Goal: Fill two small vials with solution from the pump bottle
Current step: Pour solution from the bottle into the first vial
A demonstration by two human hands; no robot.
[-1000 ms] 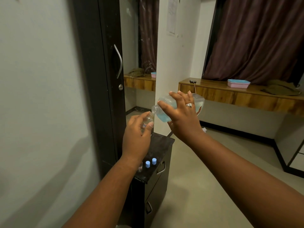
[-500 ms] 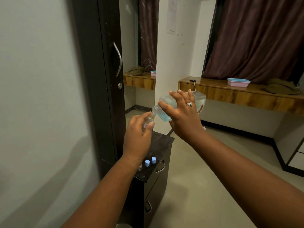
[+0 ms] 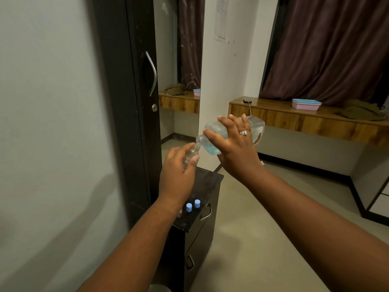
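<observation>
My right hand (image 3: 235, 148) grips a clear bottle (image 3: 212, 134) with pale blue solution, its pump off, tipped on its side so the open neck points left and down. My left hand (image 3: 176, 171) holds a small clear vial (image 3: 190, 153) upright and slightly tilted, its mouth touching the bottle's neck. Two blue caps (image 3: 193, 205) stand on the dark cabinet top (image 3: 207, 186) below my left wrist. Part of another clear vial (image 3: 179, 213) peeks out beside my left forearm, mostly hidden.
The low black cabinet with drawer handles (image 3: 205, 212) stands against a tall dark wardrobe door (image 3: 134, 102). A wooden ledge (image 3: 315, 121) along the far wall carries a pink tub with blue lid (image 3: 306, 104) and a cloth. Bare floor lies to the right.
The bottle and vial stay mouth to mouth; both hands have shifted only slightly. The bottle's tilt looks much the same.
</observation>
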